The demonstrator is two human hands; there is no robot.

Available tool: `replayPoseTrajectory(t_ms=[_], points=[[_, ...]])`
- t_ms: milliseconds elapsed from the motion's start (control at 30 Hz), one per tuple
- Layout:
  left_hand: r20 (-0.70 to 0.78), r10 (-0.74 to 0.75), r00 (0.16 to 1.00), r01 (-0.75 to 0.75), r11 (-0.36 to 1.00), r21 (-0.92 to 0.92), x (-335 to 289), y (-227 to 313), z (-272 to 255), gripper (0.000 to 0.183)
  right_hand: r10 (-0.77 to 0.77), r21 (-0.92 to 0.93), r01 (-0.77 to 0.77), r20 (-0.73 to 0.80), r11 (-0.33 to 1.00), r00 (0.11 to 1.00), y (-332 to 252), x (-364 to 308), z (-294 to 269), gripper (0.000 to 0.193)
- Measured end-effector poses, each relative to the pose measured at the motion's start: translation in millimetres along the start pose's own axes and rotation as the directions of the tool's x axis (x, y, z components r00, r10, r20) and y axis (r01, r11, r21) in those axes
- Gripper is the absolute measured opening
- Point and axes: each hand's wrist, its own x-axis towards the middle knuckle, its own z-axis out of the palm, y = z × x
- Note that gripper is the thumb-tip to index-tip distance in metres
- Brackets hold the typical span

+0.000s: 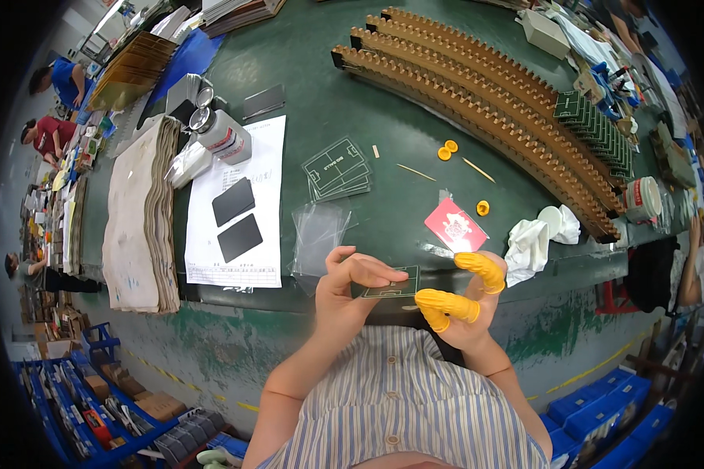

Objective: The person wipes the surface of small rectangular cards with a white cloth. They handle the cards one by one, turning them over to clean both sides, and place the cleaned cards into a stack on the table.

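Between the thumb and fingers of my left hand (347,288) is a small dark green card (401,287) with white pitch-like lines, held above the near table edge. My right hand (475,313) wears yellow rubber finger cots (455,305). Its covered fingers are spread apart, with one fingertip close to the card's right end; whether it touches I cannot tell. Beyond the hands lie a red card (455,225) with a white figure, a stack of green cards (338,168) and clear plastic sleeves (321,230).
Long notched wooden racks (477,102) cross the far right, some slots filled with green cards (594,129). Loose finger cots (446,150), wooden sticks (478,170) and a white cloth (528,248) lie nearer. Leftward are black cards (240,237), a white bottle (225,137) and stacked boards (139,211).
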Motion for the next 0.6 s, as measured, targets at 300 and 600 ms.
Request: replayPoseTrajectory(t_ms=[300,600], points=[[-0.019,0.018,1.0,-0.018,1.0,-0.006,-1.4,-1.0,-2.0,0.024,-0.002,-0.019,0.002,-0.02,1.0,1.0,2.0,-4.7,2.2,0.033],[-0.013,0.017,1.0,-0.017,0.999,-0.046,-0.8,-3.2,-2.8,0.022,-0.016,-0.046,0.016,-0.012,0.999,1.0,3.3,-3.2,3.9,0.032]])
